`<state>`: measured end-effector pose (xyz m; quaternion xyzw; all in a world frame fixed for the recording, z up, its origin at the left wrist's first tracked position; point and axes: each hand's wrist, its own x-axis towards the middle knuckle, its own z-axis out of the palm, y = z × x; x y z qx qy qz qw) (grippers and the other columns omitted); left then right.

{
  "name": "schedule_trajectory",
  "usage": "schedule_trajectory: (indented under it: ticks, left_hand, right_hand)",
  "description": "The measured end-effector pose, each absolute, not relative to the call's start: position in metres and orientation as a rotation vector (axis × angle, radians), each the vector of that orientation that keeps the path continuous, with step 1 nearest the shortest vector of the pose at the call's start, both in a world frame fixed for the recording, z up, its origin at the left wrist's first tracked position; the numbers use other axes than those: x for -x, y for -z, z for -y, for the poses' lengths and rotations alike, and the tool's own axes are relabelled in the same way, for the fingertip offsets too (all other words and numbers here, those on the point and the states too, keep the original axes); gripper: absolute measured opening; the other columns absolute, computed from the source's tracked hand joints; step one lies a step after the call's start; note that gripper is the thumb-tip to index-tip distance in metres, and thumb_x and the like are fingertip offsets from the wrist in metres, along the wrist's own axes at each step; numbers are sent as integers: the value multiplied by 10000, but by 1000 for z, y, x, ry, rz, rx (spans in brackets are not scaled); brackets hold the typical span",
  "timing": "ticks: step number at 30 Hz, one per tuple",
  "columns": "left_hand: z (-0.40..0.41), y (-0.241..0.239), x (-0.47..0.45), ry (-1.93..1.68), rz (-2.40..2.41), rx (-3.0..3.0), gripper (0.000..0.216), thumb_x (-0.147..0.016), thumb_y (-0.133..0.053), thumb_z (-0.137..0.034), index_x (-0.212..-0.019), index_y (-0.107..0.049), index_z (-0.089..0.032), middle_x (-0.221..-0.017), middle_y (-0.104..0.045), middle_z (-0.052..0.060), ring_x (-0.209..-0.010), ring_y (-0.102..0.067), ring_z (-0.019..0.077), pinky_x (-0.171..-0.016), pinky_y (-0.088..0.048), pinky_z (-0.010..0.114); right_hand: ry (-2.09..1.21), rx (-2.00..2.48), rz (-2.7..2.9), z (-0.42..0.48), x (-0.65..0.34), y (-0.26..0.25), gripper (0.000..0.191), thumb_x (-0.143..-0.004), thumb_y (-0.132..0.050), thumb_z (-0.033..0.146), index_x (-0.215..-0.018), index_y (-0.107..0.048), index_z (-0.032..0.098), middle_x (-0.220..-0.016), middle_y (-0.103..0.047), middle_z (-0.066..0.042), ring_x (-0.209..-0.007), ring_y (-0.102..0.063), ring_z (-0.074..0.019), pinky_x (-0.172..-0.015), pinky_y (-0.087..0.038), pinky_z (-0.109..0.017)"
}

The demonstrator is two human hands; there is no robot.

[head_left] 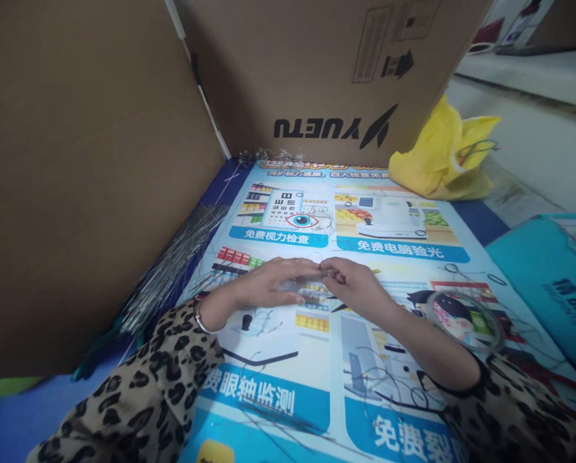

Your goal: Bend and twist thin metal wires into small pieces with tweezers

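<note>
Over the poster [337, 373], my curled right hand [355, 283] meets my left hand [269, 281], maybe to stay steady, holding I can't tell what.

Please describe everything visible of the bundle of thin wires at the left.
The bundle of thin wires looks like grey metal: many straight strands, loosely gathered, some ends spreading. It lies slantwise between the brown cardboard panel and the poster, mostly on the blue surface. Neither the left hand nor the right hand touches it; contact with the panel is unclear.
</note>
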<state>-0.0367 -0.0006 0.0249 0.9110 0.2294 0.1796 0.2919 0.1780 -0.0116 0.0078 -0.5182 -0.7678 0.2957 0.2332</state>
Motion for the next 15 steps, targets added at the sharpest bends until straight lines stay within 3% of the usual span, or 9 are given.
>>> schedule_trajectory:
  ticks: [8,15]
  left_hand:
    - [-11,-22,51,-461,-529,-1977,310,-803,-542,-262,-1099,-605,-195,-1282,-496,108,-1203,-436,215,-1020,-312,360]
    - [-15,-29,59,-344,-487,-1799,255,-794,-546,-292,-985,-664,-170,-1039,-643,113,-1034,-556,217,-944,-383,368]
  right_hand:
    - [-714,1437,2233,16,-170,-11,207,-794,-435,271,-928,-590,242,-821,-650,1,-670,-564,-129,-565,-355,-230]
    - [-703,1454,2250,15,-171,-8,255,-776,-454,255,-989,-594,256,-800,-642,14,-716,-567,-132,-604,-375,-234]
